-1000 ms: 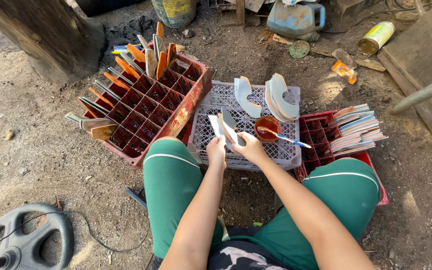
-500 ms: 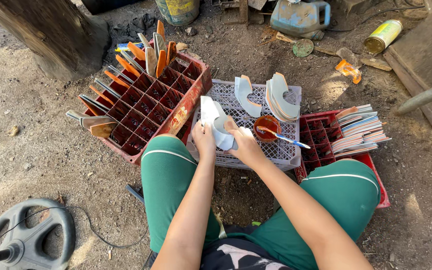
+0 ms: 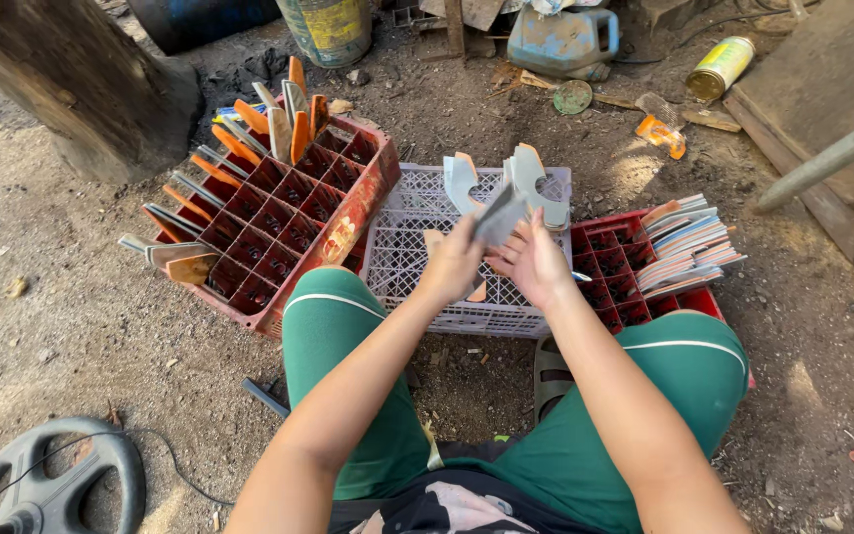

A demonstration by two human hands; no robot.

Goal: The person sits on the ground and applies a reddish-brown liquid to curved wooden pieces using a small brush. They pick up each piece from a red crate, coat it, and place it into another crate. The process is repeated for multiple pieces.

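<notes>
1. Red crate (image 3: 279, 203), left of the fingers: divided cells, knives with orange handles standing along its far and left edges.
2. White crate (image 3: 417, 247), under both hands; its middle is hidden by them.
3. Second red crate (image 3: 635, 267), right of the fingers, carrying a stack of blades (image 3: 689, 242); near corner hidden by the knee.
4. Left hand (image 3: 455, 262): fingers closed on the grey blade (image 3: 501, 213), gripping its lower end.
5. Right hand (image 3: 536, 262): fingers spread beside the blade; contact cannot be told.
6. Blade blurred, shape unclear, standing above the fingertips.
</notes>
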